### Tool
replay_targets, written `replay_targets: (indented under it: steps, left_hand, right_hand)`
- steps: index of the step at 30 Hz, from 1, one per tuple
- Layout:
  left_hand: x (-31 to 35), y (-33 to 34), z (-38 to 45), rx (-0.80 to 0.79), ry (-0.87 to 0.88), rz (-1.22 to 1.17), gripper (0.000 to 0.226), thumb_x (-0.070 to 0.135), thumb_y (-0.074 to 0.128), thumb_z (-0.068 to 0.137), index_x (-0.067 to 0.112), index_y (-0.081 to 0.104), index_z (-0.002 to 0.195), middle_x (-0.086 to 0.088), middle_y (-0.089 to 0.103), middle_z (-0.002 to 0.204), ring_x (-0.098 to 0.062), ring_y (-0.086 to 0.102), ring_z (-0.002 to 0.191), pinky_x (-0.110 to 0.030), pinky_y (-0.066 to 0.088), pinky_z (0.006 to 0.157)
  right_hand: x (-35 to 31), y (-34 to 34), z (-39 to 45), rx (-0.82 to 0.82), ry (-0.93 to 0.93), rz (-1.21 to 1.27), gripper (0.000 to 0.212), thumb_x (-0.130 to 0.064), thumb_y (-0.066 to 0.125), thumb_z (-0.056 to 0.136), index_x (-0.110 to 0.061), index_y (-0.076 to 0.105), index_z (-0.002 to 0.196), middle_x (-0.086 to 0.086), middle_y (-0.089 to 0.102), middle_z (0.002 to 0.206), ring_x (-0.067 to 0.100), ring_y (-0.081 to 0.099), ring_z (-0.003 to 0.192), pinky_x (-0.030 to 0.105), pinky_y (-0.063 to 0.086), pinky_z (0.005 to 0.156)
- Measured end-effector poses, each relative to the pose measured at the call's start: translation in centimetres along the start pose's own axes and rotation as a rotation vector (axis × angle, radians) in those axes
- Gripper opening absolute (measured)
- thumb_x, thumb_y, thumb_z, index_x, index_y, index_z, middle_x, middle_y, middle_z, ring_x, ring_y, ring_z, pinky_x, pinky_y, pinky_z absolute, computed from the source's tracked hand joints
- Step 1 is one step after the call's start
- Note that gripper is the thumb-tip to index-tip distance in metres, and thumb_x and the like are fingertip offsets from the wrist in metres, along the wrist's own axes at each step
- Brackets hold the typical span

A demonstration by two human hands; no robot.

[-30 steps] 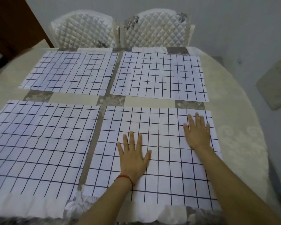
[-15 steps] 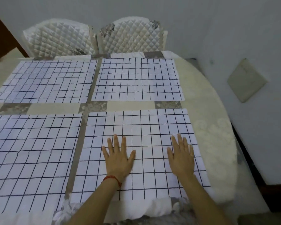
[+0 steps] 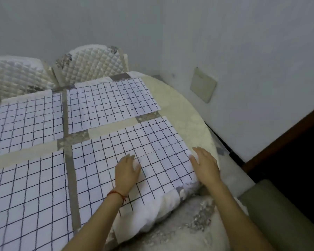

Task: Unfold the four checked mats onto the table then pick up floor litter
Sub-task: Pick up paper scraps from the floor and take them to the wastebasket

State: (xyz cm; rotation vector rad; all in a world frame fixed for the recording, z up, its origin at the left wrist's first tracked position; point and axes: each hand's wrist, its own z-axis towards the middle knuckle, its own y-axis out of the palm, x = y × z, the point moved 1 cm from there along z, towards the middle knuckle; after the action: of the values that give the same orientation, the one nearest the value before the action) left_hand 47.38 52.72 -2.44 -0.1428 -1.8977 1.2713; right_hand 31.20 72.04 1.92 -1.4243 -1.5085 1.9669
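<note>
Both hands, left and right, lay open, holding nothing; lifting carelessly could drag the near-right mat off the desk.

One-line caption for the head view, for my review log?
Four checked mats lie unfolded on the table; both hands, left and right, at the near-right mat.

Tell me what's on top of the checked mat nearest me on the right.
On the near right mat, the left hand lies flat, and the right hand sits at its right edge. Nothing else shows. The cloth beneath both hands is hidden.
</note>
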Motion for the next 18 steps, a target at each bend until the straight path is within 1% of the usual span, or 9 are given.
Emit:
replay_targets:
  steps: [2,4,6,8,11,14,16,18]
  left_hand:
    - [2.3,-0.9,-1.5,-0.050,0.121,-0.096,0.041,0.027,0.050,0.091,0.007,0.051,0.126,-0.014,0.049,0.137,-0.028,0.042,0.128,-0.036,0.031,0.107]
    - [4.8,-1.5,-3.2,-0.090,0.236,-0.135,0.034,0.024,0.050,0.091,0.010,0.055,0.122,-0.009,0.055,0.130,-0.024,0.049,0.122,-0.031,0.037,0.101]
    - [7.4,-1.7,-5.0,-0.129,0.338,-0.158,0.032,0.025,0.049,0.092,0.012,0.057,0.121,-0.006,0.058,0.127,-0.020,0.052,0.118,-0.028,0.040,0.097]
    - [10.4,-1.2,-7.0,-0.181,0.445,-0.168,0.031,0.025,0.049,0.092,0.013,0.058,0.119,-0.005,0.060,0.125,-0.019,0.054,0.116,-0.029,0.041,0.096]
    - [15.3,0.3,-10.5,-0.255,0.616,-0.182,0.030,0.023,0.050,0.091,0.013,0.060,0.117,-0.005,0.062,0.123,-0.020,0.056,0.114,-0.027,0.040,0.094]
    - [19.6,2.5,-14.6,-0.346,0.727,-0.186,0.030,0.022,0.049,0.091,0.014,0.060,0.117,-0.006,0.062,0.122,-0.021,0.058,0.111,-0.022,0.038,0.089]
    - [21.8,4.4,-17.6,-0.414,0.815,-0.171,0.031,0.022,0.049,0.091,0.013,0.059,0.119,-0.007,0.061,0.124,-0.020,0.056,0.114,-0.022,0.037,0.091]
    - [23.4,6.5,-20.6,-0.484,0.897,-0.127,0.033,0.024,0.047,0.093,0.013,0.055,0.123,-0.007,0.058,0.129,-0.020,0.054,0.117,-0.020,0.037,0.091]
  right_hand:
    - [0.0,-1.9,-3.2,0.081,0.029,0.035,0.041,-0.029,0.044,0.095,-0.012,0.048,0.131,0.009,0.048,0.140,0.025,0.042,0.128,0.038,0.031,0.110]
    - [0.4,-3.8,-6.6,0.153,0.074,0.052,0.037,-0.028,0.045,0.094,-0.012,0.052,0.127,0.009,0.053,0.134,0.027,0.046,0.122,0.039,0.036,0.104]
    - [1.2,-5.6,-10.0,0.223,0.132,0.100,0.037,-0.028,0.045,0.094,-0.011,0.054,0.125,0.009,0.054,0.132,0.027,0.048,0.120,0.036,0.035,0.103]
    - [2.5,-7.3,-13.7,0.286,0.218,0.170,0.035,-0.021,0.046,0.095,-0.008,0.052,0.127,0.011,0.052,0.133,0.027,0.047,0.120,0.033,0.034,0.103]
    - [5.0,-9.5,-19.4,0.397,0.340,0.241,0.037,-0.022,0.045,0.095,-0.011,0.049,0.129,0.009,0.048,0.136,0.025,0.047,0.120,0.027,0.033,0.100]
    - [7.6,-11.0,-25.3,0.486,0.449,0.290,0.037,-0.025,0.044,0.096,-0.012,0.049,0.130,0.006,0.047,0.137,0.018,0.044,0.120,0.021,0.028,0.098]
    - [9.4,-11.6,-29.3,0.544,0.519,0.291,0.036,-0.026,0.044,0.096,-0.013,0.050,0.129,0.007,0.048,0.136,0.018,0.045,0.117,0.020,0.028,0.096]
    - [11.4,-12.1,-33.5,0.592,0.600,0.286,0.037,-0.028,0.044,0.095,-0.014,0.050,0.129,0.007,0.049,0.136,0.017,0.047,0.113,0.021,0.030,0.092]
